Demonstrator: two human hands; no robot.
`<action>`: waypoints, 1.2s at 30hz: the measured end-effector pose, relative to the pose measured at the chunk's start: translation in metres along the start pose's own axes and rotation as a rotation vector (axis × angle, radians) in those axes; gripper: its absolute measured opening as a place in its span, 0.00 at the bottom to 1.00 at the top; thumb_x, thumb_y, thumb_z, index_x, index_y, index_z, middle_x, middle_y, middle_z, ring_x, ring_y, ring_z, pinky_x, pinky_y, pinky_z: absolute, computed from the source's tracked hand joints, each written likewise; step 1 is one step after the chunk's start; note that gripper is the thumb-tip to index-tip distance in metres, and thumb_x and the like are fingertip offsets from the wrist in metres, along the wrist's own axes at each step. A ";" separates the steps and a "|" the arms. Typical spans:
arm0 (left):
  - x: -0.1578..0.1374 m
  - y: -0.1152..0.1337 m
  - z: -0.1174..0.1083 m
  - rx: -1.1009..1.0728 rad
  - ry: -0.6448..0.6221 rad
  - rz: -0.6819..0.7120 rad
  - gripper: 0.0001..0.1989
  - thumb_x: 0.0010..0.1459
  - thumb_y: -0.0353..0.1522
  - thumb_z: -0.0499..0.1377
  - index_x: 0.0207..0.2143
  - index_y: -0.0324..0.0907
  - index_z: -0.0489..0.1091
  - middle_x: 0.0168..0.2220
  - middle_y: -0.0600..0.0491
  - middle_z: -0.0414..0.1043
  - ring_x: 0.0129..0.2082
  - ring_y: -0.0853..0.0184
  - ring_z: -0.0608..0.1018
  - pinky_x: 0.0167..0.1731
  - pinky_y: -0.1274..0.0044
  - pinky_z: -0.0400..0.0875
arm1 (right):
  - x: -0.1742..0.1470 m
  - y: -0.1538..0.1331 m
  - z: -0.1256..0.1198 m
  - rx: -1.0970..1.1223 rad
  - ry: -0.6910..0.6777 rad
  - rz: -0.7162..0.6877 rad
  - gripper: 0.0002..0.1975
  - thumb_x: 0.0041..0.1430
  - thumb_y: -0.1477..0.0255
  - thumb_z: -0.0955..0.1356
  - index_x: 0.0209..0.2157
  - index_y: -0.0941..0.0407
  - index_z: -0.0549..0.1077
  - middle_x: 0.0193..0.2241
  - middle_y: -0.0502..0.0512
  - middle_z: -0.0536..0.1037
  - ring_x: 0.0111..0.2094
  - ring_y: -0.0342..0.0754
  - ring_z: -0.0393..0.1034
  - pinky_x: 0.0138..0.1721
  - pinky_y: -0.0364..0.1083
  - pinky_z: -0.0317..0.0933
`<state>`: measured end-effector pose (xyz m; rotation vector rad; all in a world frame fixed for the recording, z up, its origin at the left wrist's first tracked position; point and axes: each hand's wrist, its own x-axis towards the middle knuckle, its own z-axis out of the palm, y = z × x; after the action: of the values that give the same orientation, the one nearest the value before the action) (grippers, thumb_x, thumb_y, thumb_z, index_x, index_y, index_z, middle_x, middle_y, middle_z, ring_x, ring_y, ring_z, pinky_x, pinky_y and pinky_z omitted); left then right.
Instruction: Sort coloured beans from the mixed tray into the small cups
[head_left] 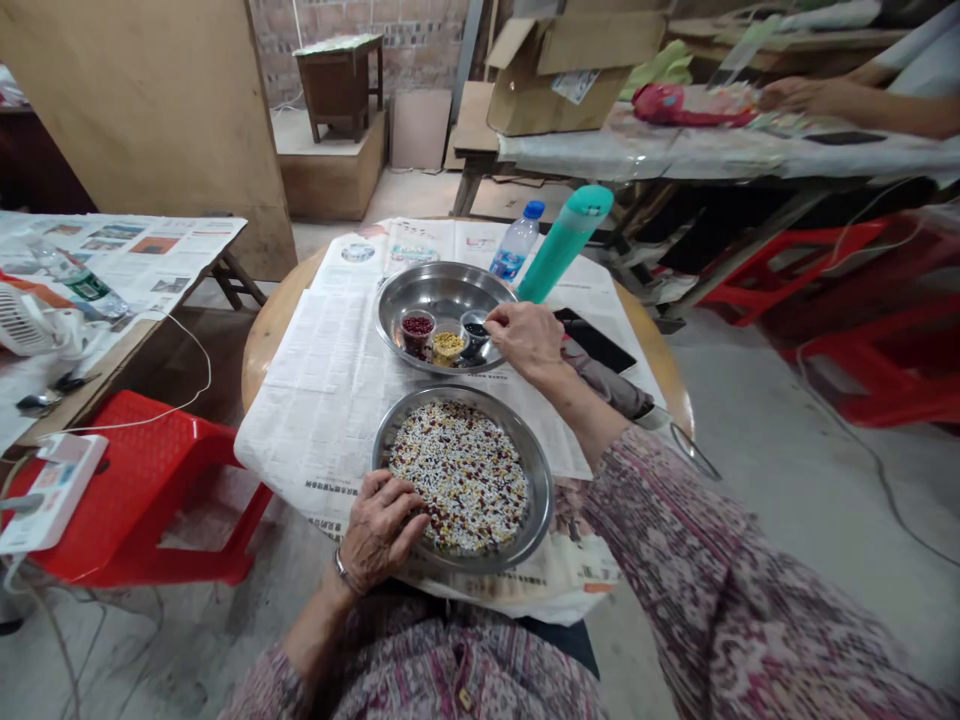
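A steel bowl [546,500] in front of me holds a spread of white grains mixed with red, yellow and dark beans. My left hand [381,525] rests over its near left rim, fingers loosely bent and a little apart, with nothing visible in them. Behind it stands a second steel bowl [390,288] with three small clear cups. One has red beans [417,326], one yellow beans [448,344], one dark beans [475,329]. My right hand [529,338] is over the dark-bean cup, thumb and fingertips pinched together; whatever they hold is too small to make out.
Newspaper [315,350] covers the round table. A water bottle [517,240], a teal bottle [566,240] and a black phone [596,340] are beyond my right hand. Red stools [142,480] stand at both sides. At the back right, another person's hands [802,97] are over a table.
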<state>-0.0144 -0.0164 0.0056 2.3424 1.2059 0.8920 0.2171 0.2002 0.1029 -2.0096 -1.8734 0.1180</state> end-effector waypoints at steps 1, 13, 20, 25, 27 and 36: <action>0.000 0.000 0.000 0.003 0.000 0.002 0.09 0.67 0.34 0.51 0.40 0.42 0.70 0.40 0.52 0.74 0.43 0.67 0.74 0.54 0.66 0.61 | 0.007 -0.001 0.001 -0.038 -0.032 -0.006 0.11 0.58 0.72 0.65 0.38 0.54 0.80 0.39 0.60 0.81 0.43 0.55 0.73 0.42 0.52 0.64; 0.001 0.003 -0.002 -0.011 0.008 -0.013 0.10 0.67 0.35 0.51 0.39 0.43 0.70 0.39 0.52 0.75 0.42 0.67 0.74 0.53 0.65 0.62 | 0.050 -0.005 0.017 -0.237 -0.286 -0.059 0.11 0.49 0.75 0.71 0.36 0.55 0.82 0.38 0.62 0.81 0.42 0.56 0.73 0.40 0.50 0.64; -0.001 0.001 0.001 -0.008 0.008 -0.018 0.09 0.67 0.36 0.52 0.38 0.43 0.70 0.38 0.53 0.74 0.41 0.67 0.74 0.55 0.65 0.62 | 0.043 0.002 0.021 -0.165 -0.209 -0.046 0.08 0.51 0.70 0.71 0.34 0.55 0.82 0.36 0.62 0.81 0.40 0.55 0.73 0.38 0.50 0.64; -0.002 0.001 0.001 -0.008 -0.008 -0.012 0.08 0.66 0.35 0.53 0.39 0.43 0.70 0.39 0.52 0.74 0.42 0.66 0.74 0.54 0.64 0.64 | 0.024 0.000 0.010 -0.055 -0.050 -0.060 0.09 0.54 0.70 0.68 0.34 0.55 0.81 0.34 0.59 0.81 0.37 0.54 0.73 0.36 0.50 0.63; -0.004 0.001 0.001 0.003 -0.005 -0.013 0.08 0.66 0.36 0.53 0.41 0.43 0.70 0.40 0.51 0.74 0.43 0.65 0.74 0.54 0.64 0.64 | -0.001 0.001 0.006 0.055 0.026 -0.129 0.09 0.56 0.68 0.67 0.33 0.55 0.80 0.33 0.59 0.81 0.35 0.53 0.72 0.35 0.49 0.63; -0.009 0.002 0.004 0.002 0.083 -0.078 0.16 0.63 0.40 0.55 0.49 0.40 0.64 0.49 0.44 0.68 0.52 0.58 0.68 0.55 0.63 0.66 | -0.185 -0.001 0.033 0.260 -0.427 -0.830 0.10 0.62 0.72 0.64 0.30 0.52 0.76 0.31 0.53 0.76 0.32 0.46 0.70 0.32 0.44 0.62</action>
<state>-0.0145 -0.0253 0.0010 2.2625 1.3217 0.9697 0.1865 0.0272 0.0355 -0.9668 -2.6324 0.5490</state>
